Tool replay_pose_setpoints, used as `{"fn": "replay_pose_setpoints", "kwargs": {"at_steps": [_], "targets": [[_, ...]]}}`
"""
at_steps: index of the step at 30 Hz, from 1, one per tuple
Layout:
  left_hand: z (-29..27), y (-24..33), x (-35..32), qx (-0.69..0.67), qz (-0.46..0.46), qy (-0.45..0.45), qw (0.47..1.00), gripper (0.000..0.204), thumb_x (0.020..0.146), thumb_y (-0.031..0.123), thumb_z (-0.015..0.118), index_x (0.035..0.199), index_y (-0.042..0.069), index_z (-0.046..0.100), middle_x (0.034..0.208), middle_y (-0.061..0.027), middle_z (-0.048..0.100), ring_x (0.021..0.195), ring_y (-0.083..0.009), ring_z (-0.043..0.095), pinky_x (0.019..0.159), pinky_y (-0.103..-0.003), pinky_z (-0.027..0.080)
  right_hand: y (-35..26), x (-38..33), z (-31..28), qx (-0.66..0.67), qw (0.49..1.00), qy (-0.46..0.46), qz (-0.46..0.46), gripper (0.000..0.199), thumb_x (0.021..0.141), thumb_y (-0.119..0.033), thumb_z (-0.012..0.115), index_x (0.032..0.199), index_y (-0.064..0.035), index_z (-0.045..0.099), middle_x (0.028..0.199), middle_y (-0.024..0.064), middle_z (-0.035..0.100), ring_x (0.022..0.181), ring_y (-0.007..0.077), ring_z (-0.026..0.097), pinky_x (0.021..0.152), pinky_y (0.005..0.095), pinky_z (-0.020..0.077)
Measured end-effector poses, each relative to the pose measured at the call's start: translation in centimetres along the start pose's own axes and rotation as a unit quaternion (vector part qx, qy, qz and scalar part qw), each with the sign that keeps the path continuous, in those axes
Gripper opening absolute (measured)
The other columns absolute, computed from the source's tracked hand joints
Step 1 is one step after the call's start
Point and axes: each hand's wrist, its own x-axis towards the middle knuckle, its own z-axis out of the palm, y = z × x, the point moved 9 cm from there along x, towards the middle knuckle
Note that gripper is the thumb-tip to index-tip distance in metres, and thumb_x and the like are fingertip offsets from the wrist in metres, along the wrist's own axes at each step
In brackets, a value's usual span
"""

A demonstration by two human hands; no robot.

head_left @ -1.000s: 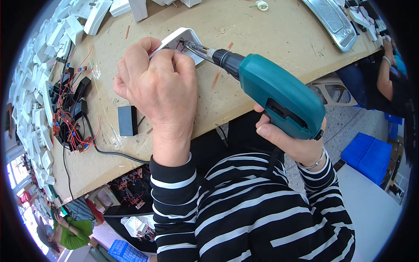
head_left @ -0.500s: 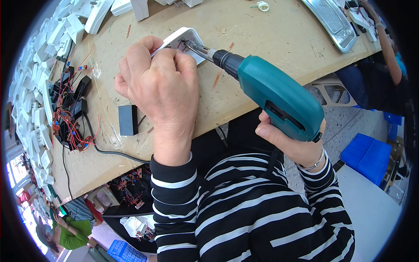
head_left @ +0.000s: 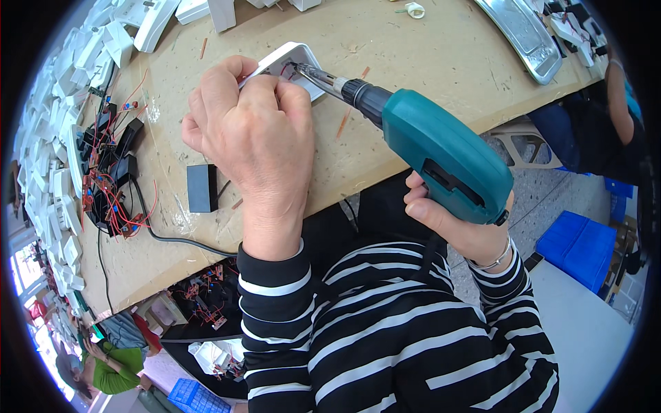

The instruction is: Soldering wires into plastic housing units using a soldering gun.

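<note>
My left hand (head_left: 255,120) is closed around the near side of a white plastic casing (head_left: 301,51), open side up. Red wire shows inside it, but my fingers hide much of the casing. My right hand (head_left: 468,230) grips a teal electric screwdriver (head_left: 447,155) from below, and most of those fingers are behind its body. Its long metal shaft (head_left: 320,79) slants down to the left, with the dark tip inside the casing. Whether the tip touches a screw cannot be made out. Beside my left wrist lies a black rectangular block (head_left: 202,188).
White plastic casings (head_left: 51,158) are heaped along the left. Closer in lies a tangle of red wires and small boards (head_left: 113,199), with a black cable (head_left: 186,242). A metal tray (head_left: 527,41) sits at the far right, near another person's arm (head_left: 618,103).
The screwdriver's body has shifted slightly right and down, while its tip stays inside the casing. My left hand has hardly moved. At the far right, the other person's arm has moved.
</note>
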Motion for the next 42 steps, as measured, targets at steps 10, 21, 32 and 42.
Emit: {"fn": "replay_pose_setpoints", "kwargs": {"at_steps": [10,21,32,42], "targets": [[0.07,-0.08,-0.03,-0.003,-0.004,-0.005,1.000,0.007,0.069,0.010,0.065,0.066,0.004,0.068,0.095,-0.0020,0.060,0.091,-0.0212,0.054,0.083,-0.038,0.032,0.24,-0.30,0.01,0.038,0.999,0.010,0.027,0.048,0.076,-0.007,0.081,0.118,0.0048,0.059,0.090,0.0072,0.067,0.076,0.0114,0.066,0.067,0.0232,0.0540],[0.01,-0.05,-0.04,-0.003,-0.003,-0.004,1.000,0.007,0.070,0.010,0.065,0.067,0.004,0.068,0.095,-0.0028,0.060,0.092,-0.0218,0.054,0.083,-0.038,0.032,0.21,0.02,0.29,0.035,0.999,-0.001,0.006,0.050,0.077,-0.006,0.080,0.121,0.0052,0.057,0.090,0.0072,0.066,0.076,0.0116,0.065,0.067,0.0227,0.0526],[0.09,-0.17,-0.07,-0.010,-0.005,-0.007,1.000,0.008,0.070,0.010,0.065,0.066,0.004,0.067,0.096,-0.0027,0.060,0.091,-0.0217,0.053,0.083,-0.038,0.032,0.11,-0.27,0.30,-0.047,0.999,-0.013,0.013,0.057,0.078,-0.007,0.079,0.127,0.0045,0.053,0.100,0.0134,0.068,0.080,0.0153,0.068,0.069,0.0250,0.0536],[0.04,-0.15,-0.02,-0.011,-0.007,-0.004,1.000,0.008,0.071,0.010,0.065,0.068,0.003,0.068,0.096,-0.0029,0.061,0.092,-0.0219,0.054,0.084,-0.038,0.033,0.12,-0.60,0.15,-0.058,0.998,-0.014,-0.004,0.058,0.078,-0.009,0.079,0.127,0.0042,0.052,0.106,0.0163,0.067,0.084,0.0189,0.068,0.071,0.0269,0.0541]]}}
